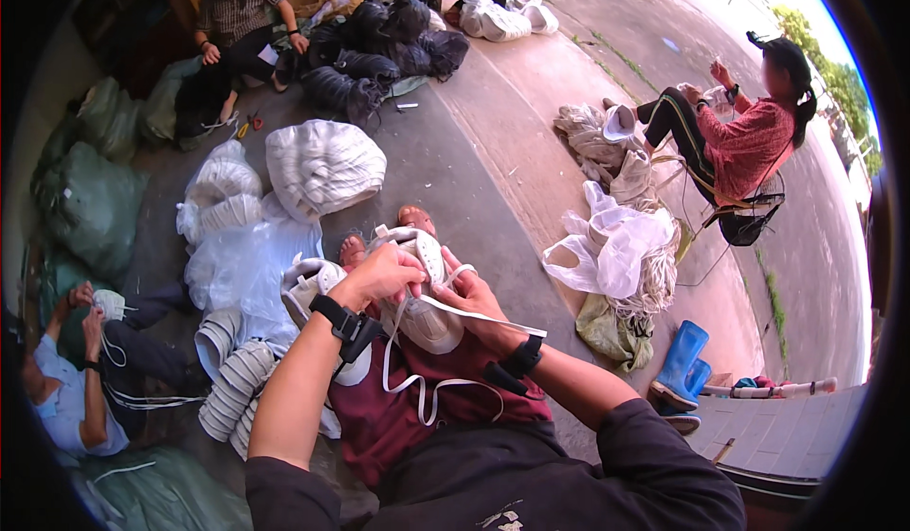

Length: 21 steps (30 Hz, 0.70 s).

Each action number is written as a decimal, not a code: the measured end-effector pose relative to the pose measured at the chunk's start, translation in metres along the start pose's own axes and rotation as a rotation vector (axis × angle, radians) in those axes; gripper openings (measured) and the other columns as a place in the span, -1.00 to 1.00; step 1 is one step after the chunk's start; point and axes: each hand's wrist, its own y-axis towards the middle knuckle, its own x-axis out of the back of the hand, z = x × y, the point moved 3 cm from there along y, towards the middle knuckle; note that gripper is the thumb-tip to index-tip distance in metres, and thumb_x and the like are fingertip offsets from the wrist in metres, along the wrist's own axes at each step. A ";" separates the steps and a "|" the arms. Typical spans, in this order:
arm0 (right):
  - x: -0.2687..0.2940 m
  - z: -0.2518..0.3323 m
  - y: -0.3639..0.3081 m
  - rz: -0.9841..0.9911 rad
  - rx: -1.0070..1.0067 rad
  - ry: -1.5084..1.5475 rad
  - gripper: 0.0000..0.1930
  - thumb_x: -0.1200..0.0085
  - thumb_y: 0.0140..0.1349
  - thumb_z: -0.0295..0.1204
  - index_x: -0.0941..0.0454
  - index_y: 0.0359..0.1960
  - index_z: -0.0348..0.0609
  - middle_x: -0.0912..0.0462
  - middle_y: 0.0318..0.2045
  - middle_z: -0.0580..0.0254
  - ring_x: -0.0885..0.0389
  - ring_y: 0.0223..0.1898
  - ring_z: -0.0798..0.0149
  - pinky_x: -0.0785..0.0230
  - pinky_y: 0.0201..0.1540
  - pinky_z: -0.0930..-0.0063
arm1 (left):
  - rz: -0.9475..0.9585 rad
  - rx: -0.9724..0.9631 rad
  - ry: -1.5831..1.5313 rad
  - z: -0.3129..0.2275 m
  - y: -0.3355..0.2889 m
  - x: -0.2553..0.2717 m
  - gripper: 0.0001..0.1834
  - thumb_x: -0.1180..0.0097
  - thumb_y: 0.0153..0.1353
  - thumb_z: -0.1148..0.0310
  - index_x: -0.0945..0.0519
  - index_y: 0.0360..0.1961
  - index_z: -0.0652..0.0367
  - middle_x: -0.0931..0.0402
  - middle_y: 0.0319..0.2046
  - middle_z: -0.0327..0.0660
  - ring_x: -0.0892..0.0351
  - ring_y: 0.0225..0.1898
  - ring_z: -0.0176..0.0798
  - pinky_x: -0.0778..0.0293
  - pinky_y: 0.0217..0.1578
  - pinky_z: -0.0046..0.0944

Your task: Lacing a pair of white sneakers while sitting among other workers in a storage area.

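On my lap rests a white lace-up shoe point(433, 330), toe toward me. My left hand point(391, 273) is above its lace-hole flaps, thumb and fingers pinched on a white shoelace point(474, 317). At the shoe's right side, my right hand point(474, 302) has its fingers bent around the lace, part of which loops up beside the index finger. Loose lace crosses my right wrist and trails over my maroon shorts point(379, 436). A second white shoe point(308, 283) lies left of my left forearm, which partly hides it.
Stacked white shoe pieces point(235, 393) and clear plastic bags point(237, 275) lie to my left. A white bundle point(325, 171) sits ahead. A seated person point(754, 142), a laces pile point(654, 280) and blue boots point(681, 365) are right. Other people work left and far.
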 end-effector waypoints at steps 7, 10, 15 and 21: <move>0.004 -0.002 0.001 -0.006 -0.003 -0.003 -0.22 -0.07 0.38 -0.38 0.15 0.50 -0.16 -0.55 0.00 0.24 -0.47 -0.03 0.48 -0.32 0.08 0.57 | 0.028 -0.021 0.159 0.001 0.005 -0.005 -0.83 -0.10 0.20 0.42 -0.70 -0.38 0.26 -0.60 -0.63 -0.26 -0.41 -0.75 -0.49 -0.30 -0.71 -0.46; 0.005 -0.012 0.002 -0.046 0.021 -0.195 -0.22 -0.06 0.38 -0.37 0.15 0.50 -0.17 -0.54 0.04 0.12 -0.46 0.03 0.37 -0.29 0.14 0.49 | 0.042 -0.029 0.155 0.001 0.005 -0.007 -0.83 -0.10 0.16 0.42 -0.71 -0.38 0.25 -0.59 -0.64 -0.25 -0.41 -0.75 -0.47 -0.31 -0.71 -0.44; 0.001 -0.004 -0.004 0.069 0.352 -0.615 -0.08 -0.13 0.26 -0.31 0.23 0.43 -0.48 -0.17 0.33 -0.33 -0.11 0.42 -0.03 0.06 0.42 0.28 | 0.040 -0.043 0.151 0.004 0.005 -0.008 -0.83 -0.13 0.10 0.41 -0.71 -0.36 0.25 -0.58 -0.66 -0.25 -0.43 -0.74 -0.45 -0.31 -0.71 -0.42; 0.002 -0.006 -0.003 0.063 0.438 -0.894 0.07 -0.25 0.11 -0.21 0.27 0.42 -0.48 0.06 0.38 -0.48 0.09 0.45 -0.28 0.22 0.48 0.14 | -0.011 -0.100 0.199 0.002 0.008 -0.011 -0.83 -0.17 0.07 0.43 -0.69 -0.34 0.28 -0.55 -0.67 -0.26 -0.45 -0.73 -0.43 -0.34 -0.70 -0.41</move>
